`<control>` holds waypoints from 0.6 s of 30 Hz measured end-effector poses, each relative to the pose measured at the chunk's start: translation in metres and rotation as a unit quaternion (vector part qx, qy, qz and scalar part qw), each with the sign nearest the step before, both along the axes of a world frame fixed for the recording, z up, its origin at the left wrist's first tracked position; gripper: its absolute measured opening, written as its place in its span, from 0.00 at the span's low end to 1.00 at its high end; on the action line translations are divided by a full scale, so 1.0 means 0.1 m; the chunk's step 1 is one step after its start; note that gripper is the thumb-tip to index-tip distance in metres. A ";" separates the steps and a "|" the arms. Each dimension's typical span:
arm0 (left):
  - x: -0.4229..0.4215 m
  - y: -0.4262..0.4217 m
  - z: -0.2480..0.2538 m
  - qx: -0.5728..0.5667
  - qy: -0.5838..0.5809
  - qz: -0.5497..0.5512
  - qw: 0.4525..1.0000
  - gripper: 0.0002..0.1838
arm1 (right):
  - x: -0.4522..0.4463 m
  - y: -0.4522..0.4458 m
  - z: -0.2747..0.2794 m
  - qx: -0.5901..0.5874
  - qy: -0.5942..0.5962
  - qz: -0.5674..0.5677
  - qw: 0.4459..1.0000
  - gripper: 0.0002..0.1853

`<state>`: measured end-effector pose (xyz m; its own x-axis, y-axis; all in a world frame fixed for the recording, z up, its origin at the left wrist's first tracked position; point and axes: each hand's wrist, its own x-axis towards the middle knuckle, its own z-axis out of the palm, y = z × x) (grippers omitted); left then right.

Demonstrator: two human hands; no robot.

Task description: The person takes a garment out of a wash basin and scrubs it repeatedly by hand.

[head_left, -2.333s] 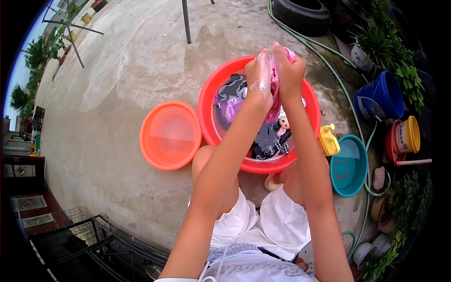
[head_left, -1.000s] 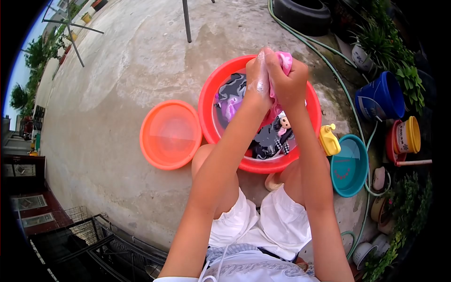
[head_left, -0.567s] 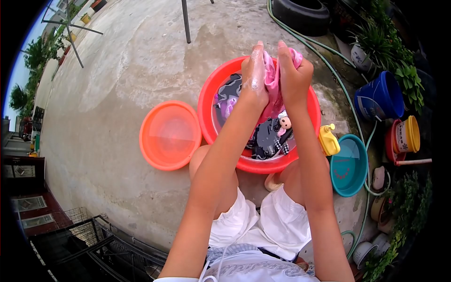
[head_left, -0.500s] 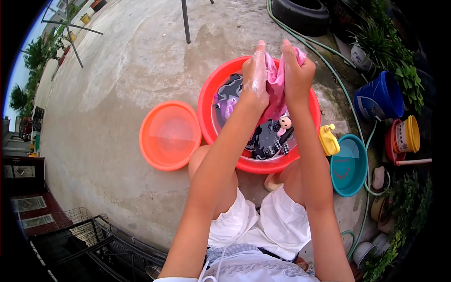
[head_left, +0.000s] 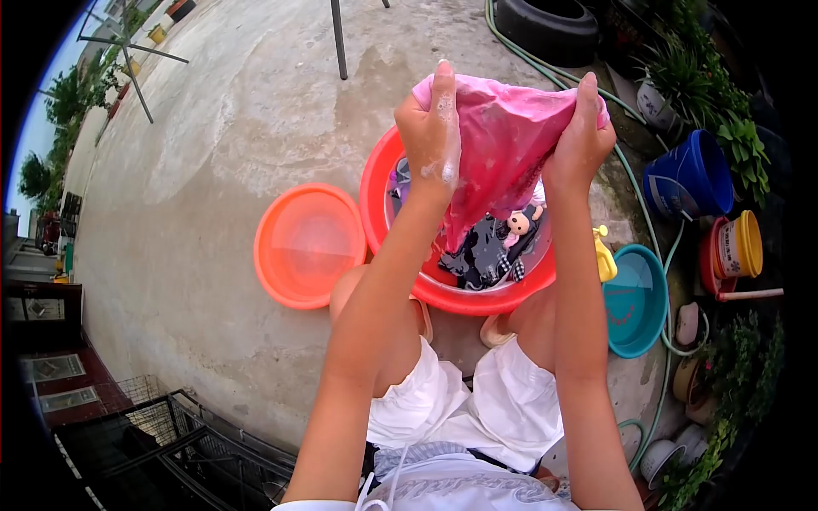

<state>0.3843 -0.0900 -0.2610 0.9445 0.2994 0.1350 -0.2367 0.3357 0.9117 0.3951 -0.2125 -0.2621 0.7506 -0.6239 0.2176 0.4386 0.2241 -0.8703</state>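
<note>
A wet pink cloth garment point(head_left: 507, 136) is stretched between my two hands above the large red basin point(head_left: 443, 298). My left hand point(head_left: 432, 128), with suds on its thumb and wrist, is closed on the garment's upper left corner. At the upper right corner my right hand point(head_left: 581, 145) grips it, thumb up. The garment's lower end hangs into the basin, in front of part of the contents. Below it, dark patterned clothing point(head_left: 481, 251) lies in the water with a small doll-like figure point(head_left: 518, 223). Something purple shows at the basin's left, mostly hidden.
An orange basin point(head_left: 308, 285) with water stands at the left. To the right are a yellow bottle point(head_left: 604, 258), partly behind my forearm, a teal basin point(head_left: 637, 336), a blue bucket point(head_left: 694, 175) and a green hose point(head_left: 626, 140). A tire point(head_left: 545, 34) lies at the back.
My hands have moved apart, left hand leftward and right hand rightward. The pink garment, bunched between them before, is now spread out wide.
</note>
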 end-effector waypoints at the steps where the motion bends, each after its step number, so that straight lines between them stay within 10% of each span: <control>1: -0.01 0.01 0.01 0.051 -0.014 0.018 0.998 0.21 | -0.02 0.02 0.01 -0.004 -0.006 -0.005 1.000 0.21; 10: 0.17 0.02 -0.16 0.247 -0.036 0.099 0.963 0.24 | -0.42 0.35 0.03 -0.050 -0.029 0.091 0.994 0.21; 14: 0.16 -0.13 -0.31 0.100 0.113 -0.124 0.981 0.21 | -0.47 0.41 -0.12 -0.299 -0.120 0.100 0.941 0.16; 18: -0.08 -0.28 -0.25 -0.139 0.182 -0.219 0.949 0.13 | -0.25 0.26 -0.16 -0.278 -0.007 0.059 0.959 0.20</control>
